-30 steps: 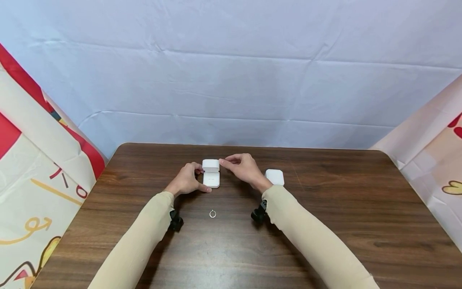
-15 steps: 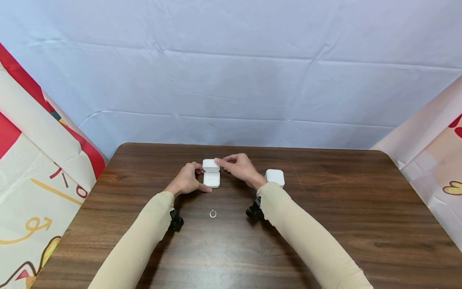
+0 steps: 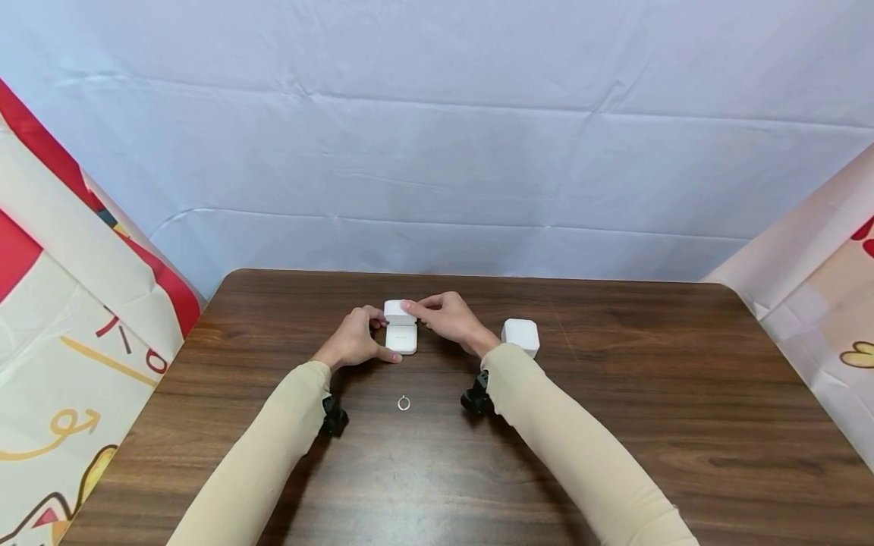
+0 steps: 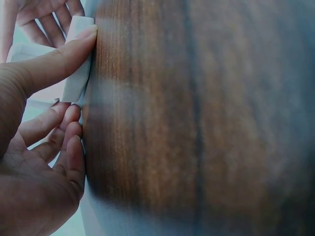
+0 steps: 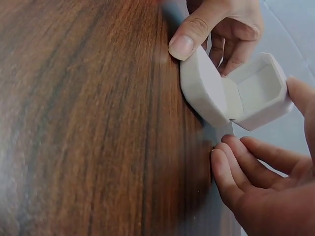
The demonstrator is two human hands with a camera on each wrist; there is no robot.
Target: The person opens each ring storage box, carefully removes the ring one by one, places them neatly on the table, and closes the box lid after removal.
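A small white ring box stands on the table with its lid raised and a pale insert in its base. My left hand holds the base from the left; its thumb lies on the base's front edge and its other fingers reach behind. At the right side of the lid is my right hand. Its thumb touches the lid's edge, while the remaining fingers extend beside the box, apart from it in the right wrist view. A ring lies on the table nearer to me.
Another white box, its top facing up, sits to the right, just beyond the right wrist. The brown wooden table ends at a pale cloth backdrop. Black wrist cameras hang under both forearms.
My right hand has shifted slightly left, bringing its thumb from the lid's right side onto the lid. The left hand, the box and the ring have hardly moved.
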